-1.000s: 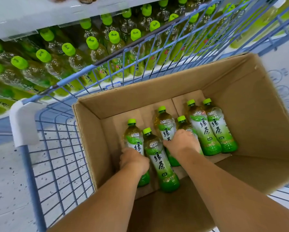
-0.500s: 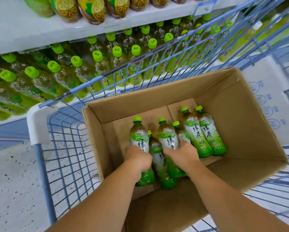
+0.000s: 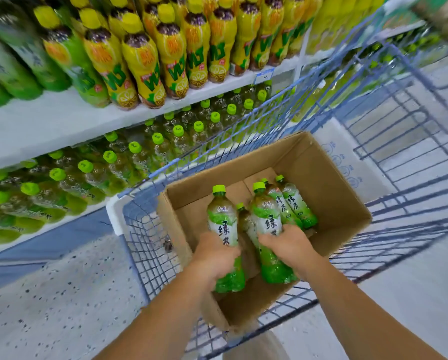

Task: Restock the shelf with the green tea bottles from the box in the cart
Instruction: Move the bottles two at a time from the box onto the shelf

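Now the left hand (image 3: 215,258) is wrapped round one green tea bottle (image 3: 223,219), and the right hand (image 3: 288,245) round a second bottle (image 3: 267,219), both over the box (image 3: 334,203) in the cart (image 3: 150,255). Next, I think, carry them far left to the shelf (image 3: 36,131).

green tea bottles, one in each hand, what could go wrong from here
1. The left hand and right hand each grip one bottle around its lower half; the left bottle or right bottle could slip.
2. The blue cart rim stands between the box and the stocked green tea row; a bottle may knock it.
3. That row looks packed, so pushing in could topple neighbours.
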A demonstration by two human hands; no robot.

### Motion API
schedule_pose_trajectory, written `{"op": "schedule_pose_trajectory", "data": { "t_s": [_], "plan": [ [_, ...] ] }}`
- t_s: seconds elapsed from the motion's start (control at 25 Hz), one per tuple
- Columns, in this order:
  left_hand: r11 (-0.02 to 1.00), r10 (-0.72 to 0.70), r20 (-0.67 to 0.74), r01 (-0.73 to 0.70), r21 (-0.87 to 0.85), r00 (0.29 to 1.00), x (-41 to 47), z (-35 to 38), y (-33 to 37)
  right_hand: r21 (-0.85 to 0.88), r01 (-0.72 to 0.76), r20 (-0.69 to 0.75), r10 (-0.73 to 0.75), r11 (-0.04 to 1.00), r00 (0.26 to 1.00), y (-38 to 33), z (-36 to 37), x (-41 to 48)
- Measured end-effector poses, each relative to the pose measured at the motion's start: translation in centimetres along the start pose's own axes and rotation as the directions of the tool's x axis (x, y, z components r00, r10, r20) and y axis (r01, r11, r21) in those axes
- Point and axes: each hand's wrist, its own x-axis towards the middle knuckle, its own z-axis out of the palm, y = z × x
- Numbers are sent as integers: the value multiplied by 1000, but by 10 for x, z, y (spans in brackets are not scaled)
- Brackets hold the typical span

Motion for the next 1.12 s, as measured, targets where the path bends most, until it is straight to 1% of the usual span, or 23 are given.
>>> {"op": "schedule_pose_trajectory", "data": {
  "t_s": [0.16, 0.24, 0.36, 0.48, 0.56, 0.68, 0.76, 0.92, 1.04, 1.12],
  "plan": [
    [993, 109, 39, -111, 38, 993, -55, -32, 15, 39, 40, -57, -38, 998, 998, -22, 9, -63],
    [990, 140, 62, -141, 22, 988, -84, -53, 19, 65, 69, -85, -64, 996, 994, -37, 14, -98],
    [985, 164, 108, -168, 30, 981, -118, -85, 7, 116, 118, -102, -106, 986, 989, -57, 21, -146],
    [976, 214, 92, -218, 29, 972, -148, -123, -5, 135, 159, -93, -147, 978, 985, -83, 33, -188],
    [974, 223, 50, -225, 28, 973, -162, -146, -12, 104, 184, -73, -177, 977, 982, -100, 43, -209],
    [973, 230, -14, -230, -20, 973, -185, -183, -18, 21, 231, -44, -230, 973, 972, -124, 59, -227],
    [973, 222, -83, -226, -45, 972, -195, -204, -22, 7, 261, 9, -261, 965, 965, -137, 71, -234],
    [949, 235, -232, -274, -154, 944, -216, -241, -27, -82, 350, 102, -342, 933, 934, -168, 99, -241],
    [941, 214, -348, -288, -178, 913, -230, -270, -37, -132, 425, 218, -392, 896, 894, -191, 126, -251],
    [928, 233, -399, -325, -180, 887, -234, -292, -42, -150, 454, 250, -411, 878, 877, -208, 146, -259]
  ]
}}
